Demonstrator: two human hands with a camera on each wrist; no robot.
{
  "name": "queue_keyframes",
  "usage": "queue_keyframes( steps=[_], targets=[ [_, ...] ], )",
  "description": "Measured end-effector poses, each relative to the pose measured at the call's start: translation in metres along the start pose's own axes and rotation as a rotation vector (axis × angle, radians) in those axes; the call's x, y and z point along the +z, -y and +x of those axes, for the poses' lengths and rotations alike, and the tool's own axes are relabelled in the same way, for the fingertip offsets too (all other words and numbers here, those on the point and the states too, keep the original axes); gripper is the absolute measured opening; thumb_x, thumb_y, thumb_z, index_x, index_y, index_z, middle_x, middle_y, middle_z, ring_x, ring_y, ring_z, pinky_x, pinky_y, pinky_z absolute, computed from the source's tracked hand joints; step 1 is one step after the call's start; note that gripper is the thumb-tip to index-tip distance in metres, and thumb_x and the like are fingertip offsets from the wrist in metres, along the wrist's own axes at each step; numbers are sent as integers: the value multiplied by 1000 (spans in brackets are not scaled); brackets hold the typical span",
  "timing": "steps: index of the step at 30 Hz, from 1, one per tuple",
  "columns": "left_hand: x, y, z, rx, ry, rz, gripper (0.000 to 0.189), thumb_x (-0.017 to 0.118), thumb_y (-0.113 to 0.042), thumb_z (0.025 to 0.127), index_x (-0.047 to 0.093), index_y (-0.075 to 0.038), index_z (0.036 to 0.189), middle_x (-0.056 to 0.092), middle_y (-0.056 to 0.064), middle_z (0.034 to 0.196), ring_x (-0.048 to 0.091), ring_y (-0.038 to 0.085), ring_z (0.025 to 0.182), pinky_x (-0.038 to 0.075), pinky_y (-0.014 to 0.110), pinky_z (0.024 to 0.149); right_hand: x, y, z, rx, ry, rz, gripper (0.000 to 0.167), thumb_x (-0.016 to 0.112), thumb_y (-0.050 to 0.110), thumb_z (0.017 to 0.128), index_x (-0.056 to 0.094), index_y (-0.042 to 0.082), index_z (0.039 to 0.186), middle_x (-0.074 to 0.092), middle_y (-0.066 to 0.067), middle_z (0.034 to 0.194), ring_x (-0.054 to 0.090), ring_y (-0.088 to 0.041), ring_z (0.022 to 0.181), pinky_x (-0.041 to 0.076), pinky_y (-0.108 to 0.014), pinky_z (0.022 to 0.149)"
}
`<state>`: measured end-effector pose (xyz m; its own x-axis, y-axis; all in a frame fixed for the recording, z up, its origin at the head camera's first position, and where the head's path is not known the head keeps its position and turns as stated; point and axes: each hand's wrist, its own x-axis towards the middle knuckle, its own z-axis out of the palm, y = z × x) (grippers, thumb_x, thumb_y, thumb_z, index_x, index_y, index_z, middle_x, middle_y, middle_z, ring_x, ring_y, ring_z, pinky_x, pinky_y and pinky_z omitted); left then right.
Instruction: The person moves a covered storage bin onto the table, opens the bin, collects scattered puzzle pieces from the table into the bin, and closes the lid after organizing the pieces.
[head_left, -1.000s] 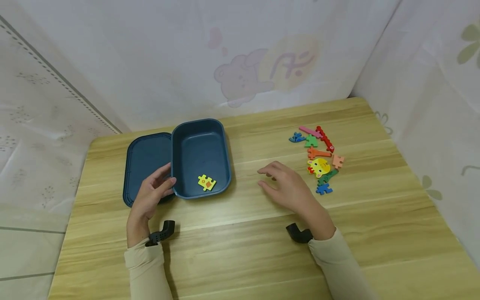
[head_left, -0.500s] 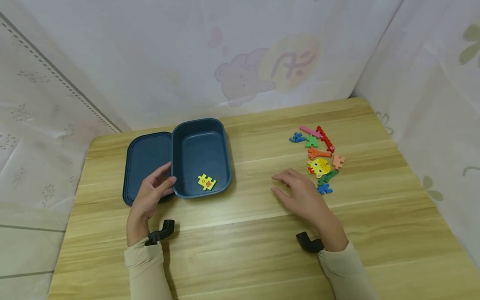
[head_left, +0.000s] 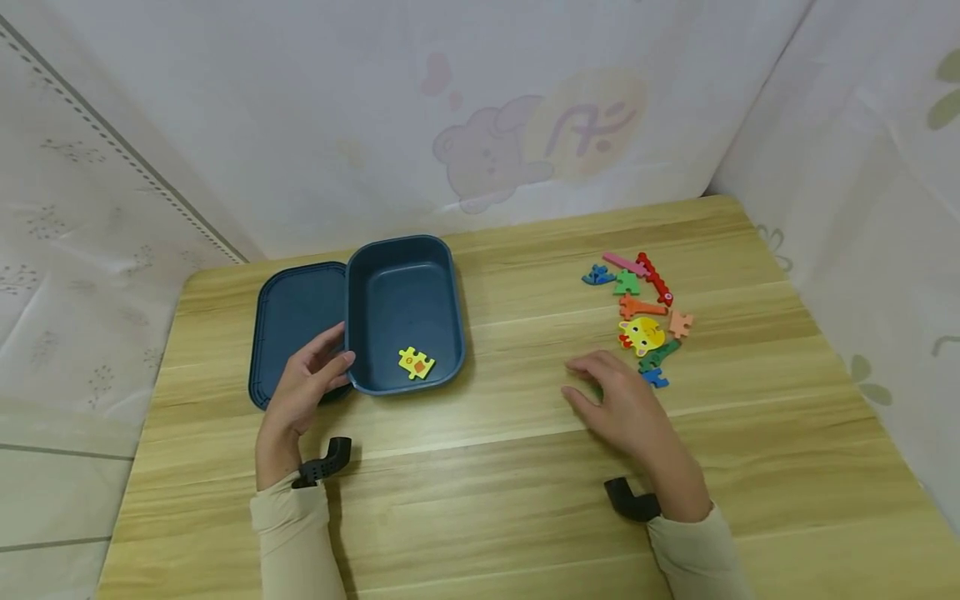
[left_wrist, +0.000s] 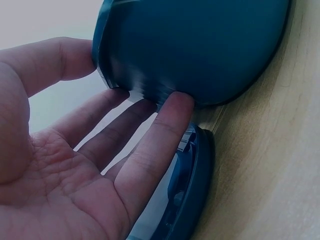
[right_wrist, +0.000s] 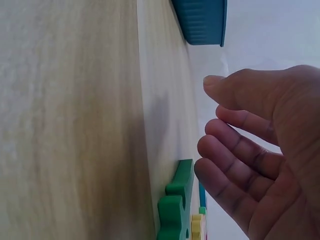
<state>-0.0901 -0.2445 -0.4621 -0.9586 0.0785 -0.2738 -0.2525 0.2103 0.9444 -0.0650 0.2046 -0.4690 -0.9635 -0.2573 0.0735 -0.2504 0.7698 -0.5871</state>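
My left hand (head_left: 303, 387) holds the near left side of a dark blue plastic box (head_left: 405, 312). In the left wrist view the thumb (left_wrist: 80, 60) lies at the rim and the fingertips touch the outer wall. One yellow-green puzzle piece (head_left: 416, 363) with an orange mark lies inside the box. My right hand (head_left: 622, 408) holds nothing; its fingers are loosely bent above the table, left of a dark green puzzle piece (head_left: 658, 356) and a blue puzzle piece (head_left: 655, 378). The right wrist view has the green piece (right_wrist: 175, 205) below the fingertips.
A dark blue lid (head_left: 288, 321) lies left of the box, partly behind it. Among the puzzle pieces at right are a yellow giraffe head (head_left: 642, 336), an orange piece (head_left: 642, 307), a red piece (head_left: 657, 279) and a pink piece (head_left: 625, 264). A patterned curtain (head_left: 375, 125) borders the table.
My right hand has moved rightward and slightly toward me, nearer the loose puzzle pieces. My left hand stays at the box.
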Motion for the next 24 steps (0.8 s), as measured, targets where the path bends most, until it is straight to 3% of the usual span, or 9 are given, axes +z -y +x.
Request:
queue_keyframes(
  steps=[10,12,24],
  targets=[
    [-1,2,1,6,4,4,63,61,-28,109,37,-14,166,39,14,170,56,8,133,57,16,93,-3,-2,-10,42,-56,-77,34,82,19,93,75,2,122,72,-17,122,67,-37,117,56,-59,97],
    [-1,2,2,12,4,1,63,61,-27,109,38,-13,165,40,14,170,58,4,130,57,16,92,-3,-3,-12,53,-64,-83,34,82,20,93,75,2,122,72,-17,122,67,-37,115,56,-59,97],
    [-1,2,2,13,1,4,62,61,-26,109,37,-13,165,39,15,170,60,-2,123,57,16,91,1,-12,-15,88,-67,-88,38,83,19,92,73,2,125,69,-20,124,67,-40,114,55,-60,95]
  ],
)
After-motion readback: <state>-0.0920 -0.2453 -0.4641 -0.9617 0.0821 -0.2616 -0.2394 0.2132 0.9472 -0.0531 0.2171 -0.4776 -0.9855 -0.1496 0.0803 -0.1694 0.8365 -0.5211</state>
